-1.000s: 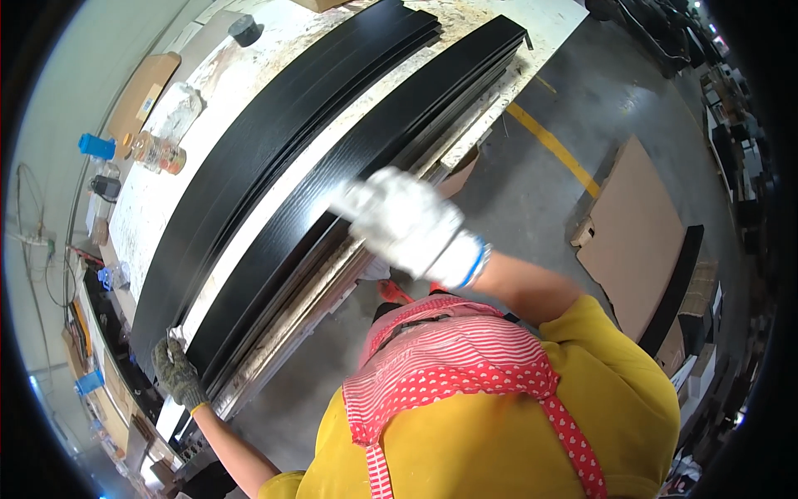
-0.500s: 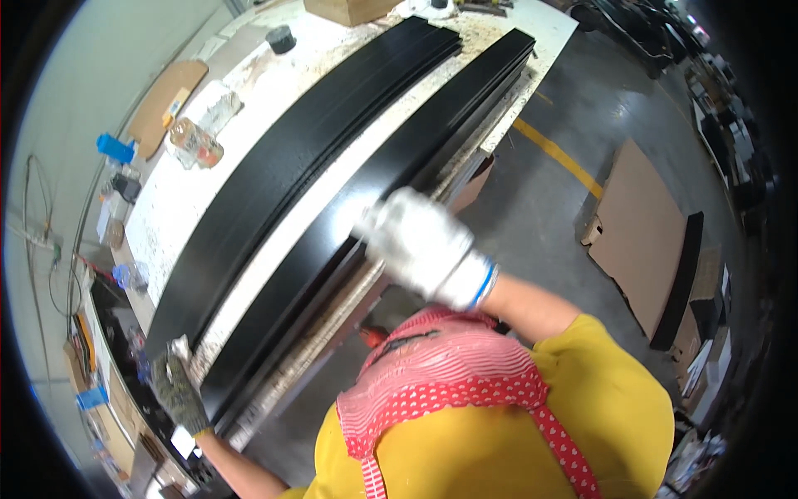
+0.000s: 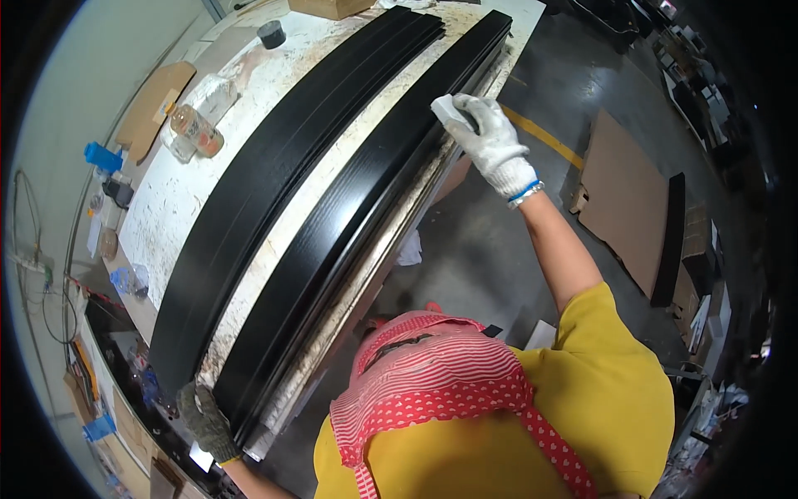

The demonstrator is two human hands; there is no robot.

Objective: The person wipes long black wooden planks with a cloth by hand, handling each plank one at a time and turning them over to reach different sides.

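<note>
A long white workbench (image 3: 179, 195) was seen running away from the person, and two stacks of long black boards were laid on it lengthwise. The far stack (image 3: 274, 179) lay toward the wall; the near stack (image 3: 357, 216) lay along the bench's front edge, above the grey floor (image 3: 499, 241). Cardboard sheets (image 3: 623, 195) were lying on that floor to the right.

The near stack could be judged at risk: it sat close to the bench edge, so a hard push across it from the right hand might slide the top board off toward the floor. The stretched arm gave little control at that reach, and the cloth might slip from the glove.

The right hand (image 3: 490, 141), in a white glove, was held far out over the near stack, its fingers (image 3: 478, 112) closed down on a white cloth (image 3: 451, 108) pressed against the board's top face. The left hand (image 3: 208, 420), in a dark glove, was set at the stack's near end, touching it; whether its fingers were curled round the end or only laid against it could not be told.

A bottle (image 3: 195, 129) and a tape roll (image 3: 271, 33) stood beyond the far stack.
</note>
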